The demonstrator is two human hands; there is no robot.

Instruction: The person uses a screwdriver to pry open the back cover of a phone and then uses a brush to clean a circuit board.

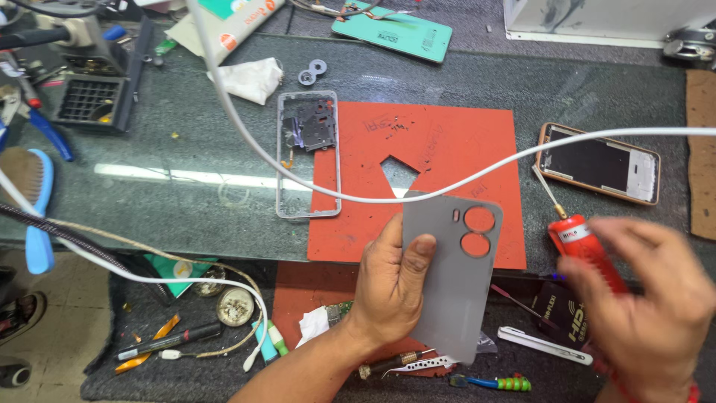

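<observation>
Nearest the viewer, the left hand (391, 287) is closed around a grey phone back cover (453, 276), thumb pressed on its face, two round camera holes uppermost. The right hand (649, 302), blurred, is wrapped around a red glue tube (585, 250) whose thin metal nozzle points up-left. A steady cover and a light squeeze would likely keep the bead thin. Beyond lie a red mat (447, 149) on the glass desk (186, 186), a clear phone frame (308, 153), and another phone (599, 163) at right.
</observation>
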